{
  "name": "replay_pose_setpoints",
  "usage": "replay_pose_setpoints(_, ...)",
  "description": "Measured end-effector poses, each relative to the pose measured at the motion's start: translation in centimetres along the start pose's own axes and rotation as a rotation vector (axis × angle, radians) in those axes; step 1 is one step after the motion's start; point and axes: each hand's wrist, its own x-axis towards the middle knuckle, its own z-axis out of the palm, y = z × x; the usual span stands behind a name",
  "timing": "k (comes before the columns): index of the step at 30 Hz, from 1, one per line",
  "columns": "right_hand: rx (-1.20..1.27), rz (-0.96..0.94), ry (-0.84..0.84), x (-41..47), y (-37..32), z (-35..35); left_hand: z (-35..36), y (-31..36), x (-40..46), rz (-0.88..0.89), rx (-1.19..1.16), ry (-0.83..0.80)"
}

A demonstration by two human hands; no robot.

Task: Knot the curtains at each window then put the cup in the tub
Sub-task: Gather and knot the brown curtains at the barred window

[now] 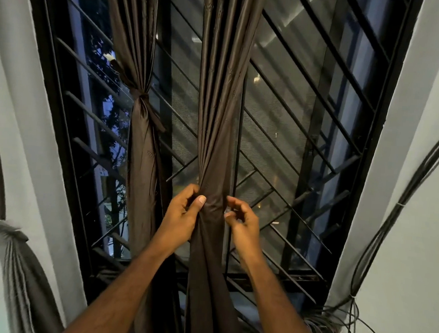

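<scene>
Up close at the barred window (pixel 309 115), we held the middle brown curtain (pixel 218 113), gathered into a hanging bunch. Our left hand (pixel 183 213) gripped it, thumb pressed across the folds. Our right hand (pixel 243 218) sat just beside its right edge, fingers loosely curled, fingertips touching the cloth. Left of it hung a knotted brown curtain (pixel 142 134); at the far left, a knotted grey curtain (pixel 10 236).

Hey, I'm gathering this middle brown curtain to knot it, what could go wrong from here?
The left hand grips the glossy dark brown middle curtain, but the right hand sits beside it with curled fingers that seem barely to touch, so the slick bunch may spread apart. Pulling hard could strain whatever holds the curtain above, which is out of view. The black diagonal window grille lies close behind, so cloth or knuckles might catch on it.
</scene>
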Motion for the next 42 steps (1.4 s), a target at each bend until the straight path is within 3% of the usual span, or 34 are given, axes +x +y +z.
replay_pose_setpoints(3,0.097,0.070,-0.047,1.1,0.3,-0.1,0.0,0.0,0.0,-0.047,-0.072,-0.050)
replay_pose_setpoints(8,0.021,0.064,0.162,2.5,0.8,-1.3,-0.4,-0.3,-0.2,-0.084,-0.164,-0.072)
replay_pose_setpoints(11,0.160,0.127,0.101,3.1,0.4,-1.9,-0.6,-0.4,-0.1,-0.081,-0.157,-0.041)
replay_pose_setpoints(13,0.118,0.112,0.130,2.9,0.1,-2.1,-0.6,-0.5,-0.1,-0.058,-0.061,0.031)
replay_pose_setpoints(16,-0.095,0.001,0.319,1.4,0.0,-1.8,-0.3,-0.4,-0.1,0.059,0.246,0.231)
replay_pose_setpoints(19,-0.379,-0.338,0.468,-1.7,0.0,-0.1,0.8,0.1,-0.3,0.175,0.515,0.372)
replay_pose_setpoints(21,-0.530,-0.540,0.377,-3.8,0.0,1.6,1.6,0.5,-0.4,0.208,0.616,0.379)
replay_pose_setpoints(23,-0.618,-0.599,0.289,-4.9,0.2,2.8,2.2,0.7,-0.6,0.218,0.617,0.351)
replay_pose_setpoints(33,-0.637,-0.567,0.187,-5.4,-0.3,4.0,1.7,0.5,-1.4,0.202,0.377,0.327)
replay_pose_setpoints(38,-0.441,-0.547,-0.046,-5.0,0.2,3.3,0.4,0.0,-0.9,0.177,0.382,0.342)
replay_pose_setpoints(42,-0.321,-0.396,0.238,-2.8,0.6,1.7,-0.2,0.2,-1.0,0.191,0.393,0.310)
